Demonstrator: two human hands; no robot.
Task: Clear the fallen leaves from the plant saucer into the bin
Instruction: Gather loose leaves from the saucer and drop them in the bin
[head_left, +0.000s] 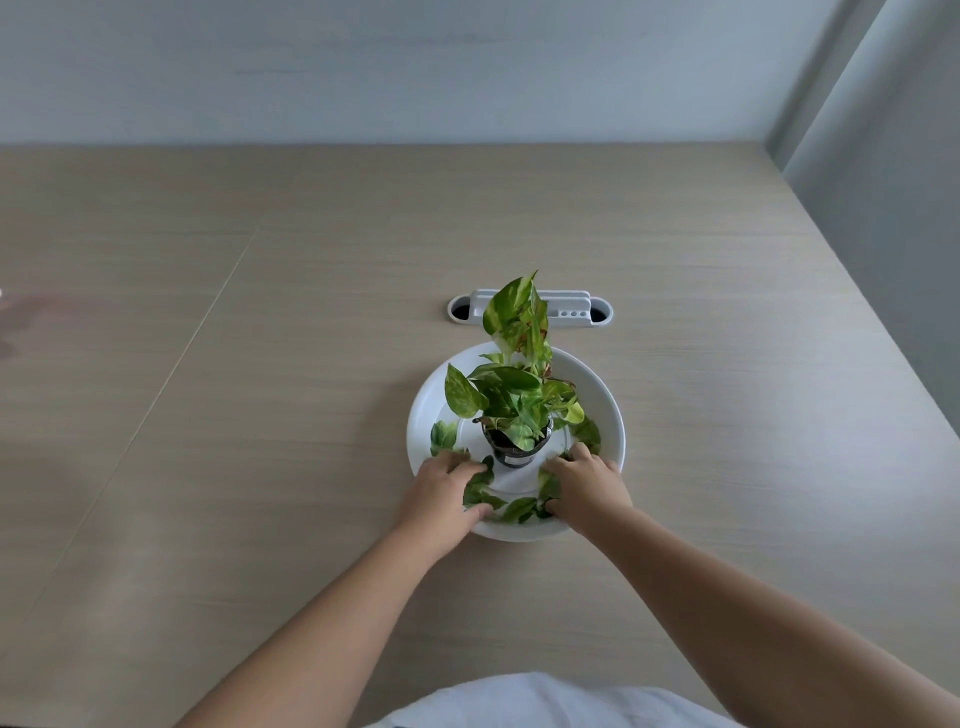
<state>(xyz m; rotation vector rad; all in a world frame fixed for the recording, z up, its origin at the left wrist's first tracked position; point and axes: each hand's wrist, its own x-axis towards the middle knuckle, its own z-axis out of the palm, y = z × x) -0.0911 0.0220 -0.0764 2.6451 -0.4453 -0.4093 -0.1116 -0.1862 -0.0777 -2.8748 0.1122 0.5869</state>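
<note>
Left hand: the left hand (441, 486) reaches forward from a bare forearm, palm down over the near-left rim of the saucer, fingers curled onto the loose leaves there, the thumb low at the near rim; it seems to be gathering them, though a firm pinch cannot be told.
Right hand: the right hand (587, 486) mirrors it at the near-right side, palm down, fingers bent onto leaves, the thumb tucked against leaves at the near rim.
Fallen leaves: the fallen leaves (514, 508) lie in the saucer's outer ring, mostly along the near arc between and under both hands; one more lies at the left side beyond the left hand, another at the right beyond the right hand.
Saucer: the white round saucer (608, 400) sits on the wooden desk (260, 364), near the person.
Plant: a small potted pothos (514, 395) stands upright in the saucer's middle, in a dark pot (517, 452) between the two hands and just beyond them.
Behind: a white cable grommet (582, 312) is set in the desk just past the saucer.
</note>
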